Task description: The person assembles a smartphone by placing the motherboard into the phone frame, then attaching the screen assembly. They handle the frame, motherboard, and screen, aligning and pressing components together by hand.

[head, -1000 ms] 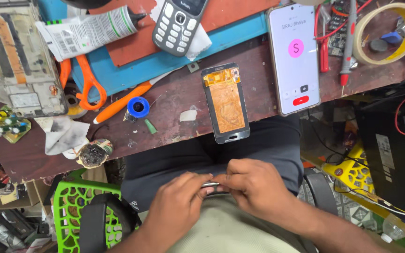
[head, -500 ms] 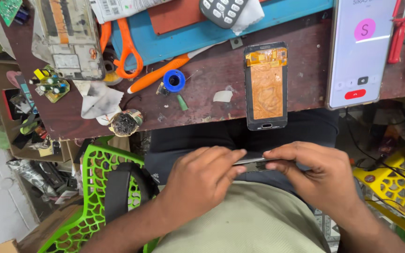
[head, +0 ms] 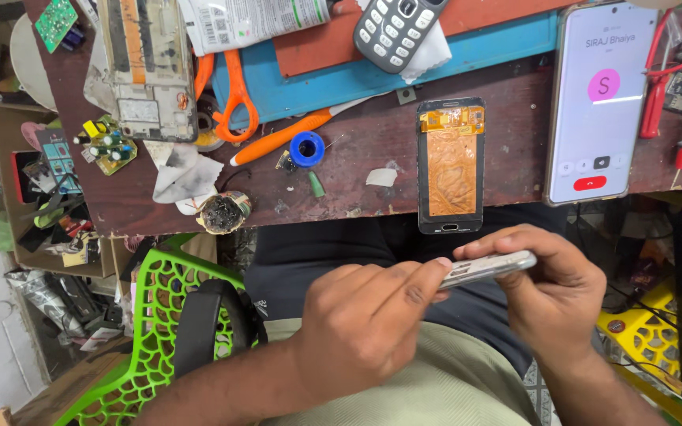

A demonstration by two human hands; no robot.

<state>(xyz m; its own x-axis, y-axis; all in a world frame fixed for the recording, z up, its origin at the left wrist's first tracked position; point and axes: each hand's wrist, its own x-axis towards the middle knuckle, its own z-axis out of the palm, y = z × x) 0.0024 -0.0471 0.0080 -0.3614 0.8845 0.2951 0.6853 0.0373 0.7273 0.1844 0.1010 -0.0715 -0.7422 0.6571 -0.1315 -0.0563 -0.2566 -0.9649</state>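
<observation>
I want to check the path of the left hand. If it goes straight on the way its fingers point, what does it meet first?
The left hand points toward the right hand. It already touches the silver phone frame held between both hands, so it would press that first, then the right hand.

open lap space around the hands, cluttered table edge [head: 159, 217] just ahead, green chair [head: 151, 331] crowding left

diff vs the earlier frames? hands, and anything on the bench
Both hands have kept hold of the thin silver phone frame over the lap: the right hand grips it edge-on, and the left hand stays at its near end with a fingertip pressed to the edge. The grip barely changed. The opened screen panel, lit smartphone and orange scissors lie where they were.
</observation>
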